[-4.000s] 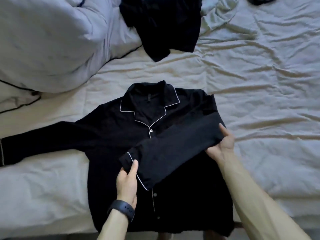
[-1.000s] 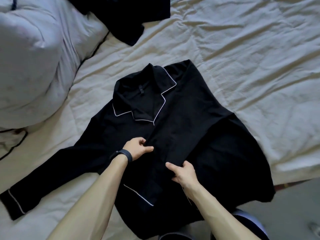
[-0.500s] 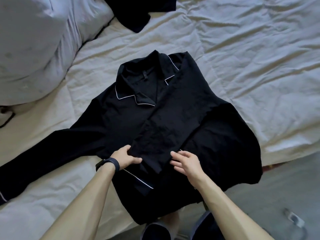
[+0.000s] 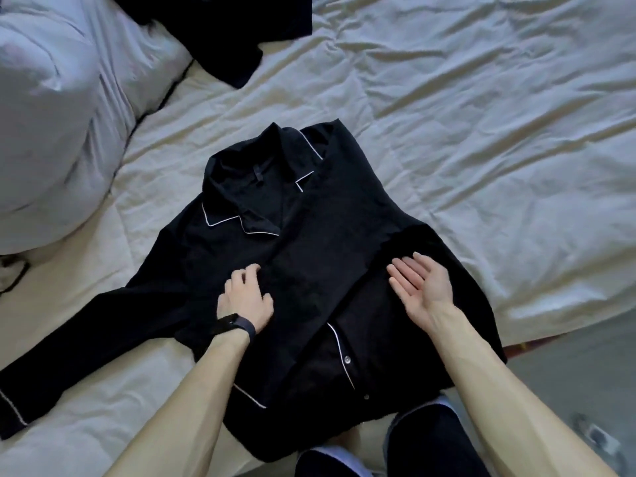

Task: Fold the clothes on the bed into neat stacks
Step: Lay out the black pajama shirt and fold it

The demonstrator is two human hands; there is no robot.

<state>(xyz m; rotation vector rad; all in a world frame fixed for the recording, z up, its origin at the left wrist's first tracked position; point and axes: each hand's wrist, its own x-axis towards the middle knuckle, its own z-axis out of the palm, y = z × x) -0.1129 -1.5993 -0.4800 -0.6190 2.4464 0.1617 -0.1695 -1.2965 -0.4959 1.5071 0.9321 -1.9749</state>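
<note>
Spreading across nearly the whole frame, a wrinkled white bed sheet (image 4: 481, 98) carries everything else. A bulky white pillow (image 4: 44, 132) with dark piping fills the upper left.

At the centre lies the black pajama shirt (image 4: 327, 218), front side up, its collar (image 4: 261, 187) trimmed in white piping and pointing toward the top of the frame. One sleeve (image 4: 86, 346) stretches flat toward the lower left edge, its cuff marked by a white line. The other side of the shirt is folded in over the chest, so dark cloth lies doubled along the right half. The hem hangs over the near edge of the bed at the bottom centre.

A second black garment (image 4: 241, 29) sits crumpled at the top, left of centre, well apart from the shirt and partly on the pillow's edge. Grey floor (image 4: 568, 373) shows at the lower right, and the person's dark shorts (image 4: 430, 442) at the bottom.

The left hand (image 4: 244, 297) rests palm down on the shirt's chest, left of centre, fingers lightly bent and spread on the cloth, with nothing pinched that I can see. The right hand (image 4: 423, 287) is over the folded right side, palm turned up and inward, fingers straight and close together, holding nothing.

A dark wristband (image 4: 237, 327) circles the left wrist. A small pale button (image 4: 347, 360) shows on the placket below the hands.
</note>
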